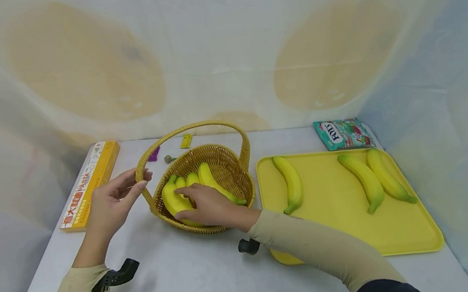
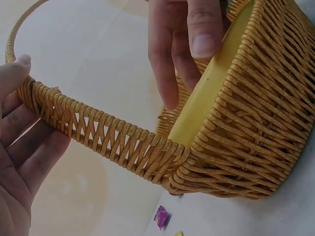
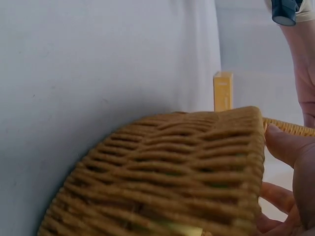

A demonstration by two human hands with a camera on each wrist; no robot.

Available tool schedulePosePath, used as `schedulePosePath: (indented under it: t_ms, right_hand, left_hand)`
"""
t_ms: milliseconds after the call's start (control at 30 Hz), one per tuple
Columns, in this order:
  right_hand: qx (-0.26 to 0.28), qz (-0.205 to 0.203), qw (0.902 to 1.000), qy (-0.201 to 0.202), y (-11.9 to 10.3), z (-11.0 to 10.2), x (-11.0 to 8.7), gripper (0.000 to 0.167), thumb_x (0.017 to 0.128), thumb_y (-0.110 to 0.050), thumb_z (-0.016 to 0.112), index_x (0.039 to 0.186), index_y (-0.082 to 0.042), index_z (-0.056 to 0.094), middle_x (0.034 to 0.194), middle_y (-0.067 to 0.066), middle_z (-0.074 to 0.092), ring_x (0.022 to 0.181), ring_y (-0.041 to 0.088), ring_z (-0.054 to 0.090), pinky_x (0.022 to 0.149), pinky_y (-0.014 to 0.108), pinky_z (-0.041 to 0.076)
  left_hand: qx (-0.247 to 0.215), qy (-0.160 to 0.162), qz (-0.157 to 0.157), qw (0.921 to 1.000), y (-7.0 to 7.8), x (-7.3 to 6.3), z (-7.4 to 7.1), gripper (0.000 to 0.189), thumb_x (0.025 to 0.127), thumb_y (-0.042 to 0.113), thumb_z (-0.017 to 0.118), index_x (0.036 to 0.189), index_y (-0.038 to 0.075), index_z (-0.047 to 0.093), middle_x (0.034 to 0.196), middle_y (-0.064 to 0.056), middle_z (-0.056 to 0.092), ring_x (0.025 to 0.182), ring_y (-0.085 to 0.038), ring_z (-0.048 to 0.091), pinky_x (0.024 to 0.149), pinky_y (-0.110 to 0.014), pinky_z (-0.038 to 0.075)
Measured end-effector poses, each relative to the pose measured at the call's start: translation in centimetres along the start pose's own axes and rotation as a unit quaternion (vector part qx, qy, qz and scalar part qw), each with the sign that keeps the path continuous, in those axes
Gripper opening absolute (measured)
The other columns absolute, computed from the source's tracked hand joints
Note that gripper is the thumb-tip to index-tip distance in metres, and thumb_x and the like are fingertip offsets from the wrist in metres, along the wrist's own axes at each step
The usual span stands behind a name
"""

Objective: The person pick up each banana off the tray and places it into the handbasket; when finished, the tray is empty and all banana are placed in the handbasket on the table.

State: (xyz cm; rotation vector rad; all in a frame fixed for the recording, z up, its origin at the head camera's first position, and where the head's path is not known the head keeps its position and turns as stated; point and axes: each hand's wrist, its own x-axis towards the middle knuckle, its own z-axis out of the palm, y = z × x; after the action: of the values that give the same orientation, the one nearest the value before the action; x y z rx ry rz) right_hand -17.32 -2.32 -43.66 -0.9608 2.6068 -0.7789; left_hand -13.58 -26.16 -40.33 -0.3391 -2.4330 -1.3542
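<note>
Curved yellow bananas [image 1: 172, 203] in tan wicker basket [image 1: 225, 164] need gentle touch: my R hand [image 1: 211, 205] loosely spread, L hand [image 1: 112, 205] gripping arched woven handle [image 1: 191, 126] for stability.

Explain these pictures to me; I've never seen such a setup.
There's no machine: a person works bare-handed. The wide picture comes from a head-worn camera; the other two come from one on each wrist. On the white table stand a wicker basket of bananas, a yellow tray with three more, a PASTA box and a FOX'S packet. The left grip holds the basket's handle; the right grip reaches in over the bananas, though whether it holds one is unclear.
</note>
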Motion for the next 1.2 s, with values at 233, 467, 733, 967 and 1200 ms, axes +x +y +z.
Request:
schedulePosePath:
  t_ms: [233,467,733,967,1200]
  right_hand:
    - [0.034,0.003,0.9994,0.010,0.9,-1.2,-1.6,0.059,0.097,-0.044,0.069,0.149,-0.022,0.053,0.132,0.005,0.062,0.098,0.012,0.063,0.076,0.019,0.051]
    - [0.037,-0.014,0.9982,0.046,2.1,-3.3,-5.4,0.051,0.100,-0.036,0.066,0.147,-0.020,0.055,0.135,0.005,0.062,0.111,0.022,0.065,0.084,0.032,0.056]
    - [0.017,-0.020,0.9921,0.123,6.5,-5.0,-10.8,0.046,0.099,-0.027,0.068,0.143,-0.017,0.058,0.133,0.006,0.063,0.114,0.025,0.063,0.090,0.041,0.056]
    - [-0.002,0.085,0.9836,0.159,12.8,-6.3,-15.4,0.047,0.098,-0.025,0.070,0.142,-0.015,0.059,0.132,0.007,0.063,0.112,0.028,0.065,0.088,0.047,0.057]
    - [-0.085,0.164,0.9621,0.201,20.1,-9.1,-20.0,0.047,0.099,-0.019,0.067,0.143,-0.005,0.056,0.132,0.023,0.059,0.111,0.039,0.062,0.080,0.055,0.056]
  left_hand:
    - [-0.002,0.000,-0.001,1.0000,-0.1,0.0,0.0,0.032,0.098,0.010,0.069,0.129,0.009,0.070,0.115,-0.011,0.075,0.104,0.003,0.067,0.086,-0.012,0.053]
    - [0.004,-0.003,-0.006,1.0000,0.0,0.0,0.0,0.033,0.098,0.013,0.070,0.130,0.010,0.069,0.115,-0.011,0.075,0.106,0.005,0.066,0.087,-0.010,0.051]
    - [0.001,-0.002,-0.009,1.0000,0.0,0.0,0.1,0.034,0.097,0.012,0.070,0.130,0.008,0.069,0.114,-0.011,0.075,0.105,0.004,0.066,0.087,-0.011,0.051]
    - [-0.007,-0.002,-0.006,1.0000,0.0,-0.1,0.1,0.033,0.097,0.010,0.070,0.131,0.008,0.069,0.115,-0.011,0.075,0.105,0.003,0.067,0.087,-0.012,0.052]
    - [0.002,0.000,-0.003,1.0000,0.0,-0.1,0.1,0.033,0.097,0.011,0.070,0.130,0.008,0.069,0.114,-0.011,0.075,0.105,0.004,0.066,0.088,-0.011,0.051]
